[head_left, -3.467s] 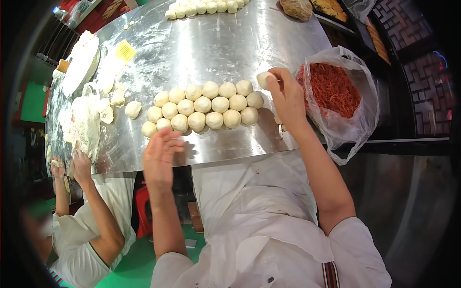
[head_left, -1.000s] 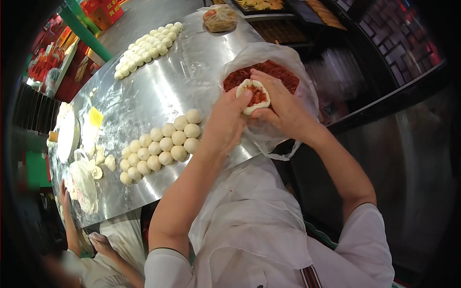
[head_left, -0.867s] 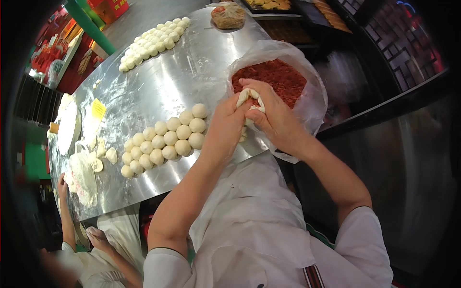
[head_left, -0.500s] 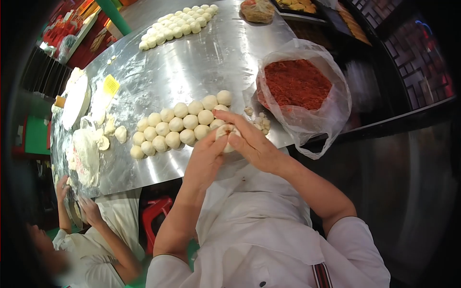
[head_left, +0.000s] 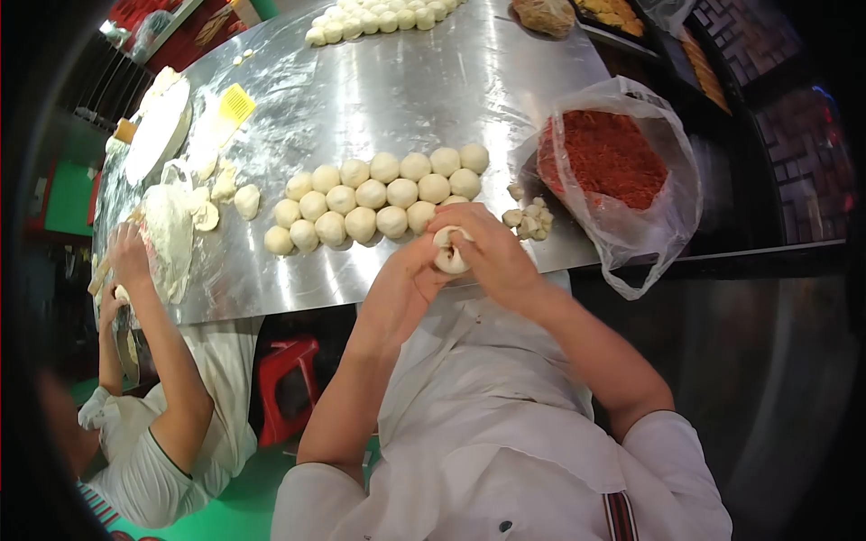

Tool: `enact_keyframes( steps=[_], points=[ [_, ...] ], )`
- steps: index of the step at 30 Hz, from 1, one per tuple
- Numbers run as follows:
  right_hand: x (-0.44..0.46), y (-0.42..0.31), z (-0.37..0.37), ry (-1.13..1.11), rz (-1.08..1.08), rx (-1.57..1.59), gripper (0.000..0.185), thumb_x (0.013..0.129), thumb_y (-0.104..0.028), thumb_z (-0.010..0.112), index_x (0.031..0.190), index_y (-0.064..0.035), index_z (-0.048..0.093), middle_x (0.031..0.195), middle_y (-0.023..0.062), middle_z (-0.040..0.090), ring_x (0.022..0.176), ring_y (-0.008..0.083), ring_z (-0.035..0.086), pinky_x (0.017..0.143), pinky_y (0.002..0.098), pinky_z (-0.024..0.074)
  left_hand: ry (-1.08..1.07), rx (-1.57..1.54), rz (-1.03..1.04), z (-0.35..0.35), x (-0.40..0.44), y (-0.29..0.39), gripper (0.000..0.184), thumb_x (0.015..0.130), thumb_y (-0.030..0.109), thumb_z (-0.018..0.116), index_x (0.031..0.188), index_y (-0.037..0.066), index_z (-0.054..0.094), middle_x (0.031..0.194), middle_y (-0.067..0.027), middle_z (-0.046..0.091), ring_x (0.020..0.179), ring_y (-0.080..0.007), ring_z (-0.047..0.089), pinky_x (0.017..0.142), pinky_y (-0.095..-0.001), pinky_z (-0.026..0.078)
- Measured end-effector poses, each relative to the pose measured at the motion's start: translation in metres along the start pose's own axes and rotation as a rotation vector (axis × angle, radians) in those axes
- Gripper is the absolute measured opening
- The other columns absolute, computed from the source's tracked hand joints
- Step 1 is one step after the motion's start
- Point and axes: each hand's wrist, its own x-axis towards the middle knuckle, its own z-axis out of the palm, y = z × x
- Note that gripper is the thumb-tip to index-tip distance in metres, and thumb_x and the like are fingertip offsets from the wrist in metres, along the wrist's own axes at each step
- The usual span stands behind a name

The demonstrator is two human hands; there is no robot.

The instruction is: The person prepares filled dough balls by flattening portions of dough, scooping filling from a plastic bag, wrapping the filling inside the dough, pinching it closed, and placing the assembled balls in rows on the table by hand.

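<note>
A filled dough ball [head_left: 448,256], with a small dark opening in its folded top, is held between my two hands above the table's front edge. My left hand [head_left: 403,284] cups it from the left and below. Around its right side and top curl the fingers of my right hand [head_left: 494,254], with the thumb by the opening. Just beyond my hands, rows of smooth round dough balls [head_left: 371,194] sit close together. Small dough scraps [head_left: 529,221] lie right of my right hand. A plastic bag of red shredded filling [head_left: 606,160] stands farther right.
The metal table [head_left: 397,99] carries more dough balls [head_left: 383,18] at the back. At left are a yellow scraper [head_left: 236,104], a bag of white flour or dough [head_left: 169,230] and loose dough pieces [head_left: 247,201]. A co-worker's hand [head_left: 130,254] works there. A red stool [head_left: 289,388] stands below.
The dough ball's opening has turned toward the right and my right fingers have shifted around it. The view has shifted, and the co-worker's hands have moved up onto the table.
</note>
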Motion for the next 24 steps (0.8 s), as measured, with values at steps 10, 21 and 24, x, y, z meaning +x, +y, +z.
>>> enact_keyframes(
  steps=[10, 21, 24],
  points=[
    [0.005, -0.008, -0.023, 0.091, -0.115, -0.357, 0.029, 0.089, -0.026, 0.071, 0.086, -0.0032, 0.052, 0.083, 0.0122, 0.053, 0.08, 0.034, 0.057, 0.065, 0.0434, 0.0457, -0.1, 0.03, -0.019, 0.046, -0.011, 0.001, 0.055, 0.11, 0.047, 0.032, 0.128, 0.001, 0.056, 0.121, -0.0091, 0.064, 0.112, -0.0193, 0.06, 0.102, -0.0343, 0.045],
    [0.008, -0.026, -0.05, -0.157, 0.311, 0.022, 0.028, 0.095, -0.03, 0.065, 0.096, -0.0035, 0.058, 0.09, 0.0149, 0.061, 0.087, 0.036, 0.064, 0.069, 0.0452, 0.0494, -0.351, 0.189, -0.088, -0.021, 0.009, 0.017, 0.067, 0.111, 0.046, 0.026, 0.124, -0.009, 0.06, 0.115, -0.0181, 0.071, 0.111, -0.0284, 0.066, 0.105, -0.0403, 0.045],
    [0.007, -0.027, -0.013, -0.088, 0.159, 0.051, 0.045, 0.102, -0.039, 0.057, 0.13, -0.004, 0.058, 0.103, 0.0148, 0.062, 0.089, 0.0277, 0.061, 0.075, 0.0359, 0.0487, 0.18, 0.207, 0.433, 0.023, 0.019, 0.006, 0.071, 0.11, 0.051, 0.022, 0.143, -0.008, 0.045, 0.142, -0.0194, 0.054, 0.132, -0.029, 0.053, 0.114, -0.04, 0.037]
  ],
)
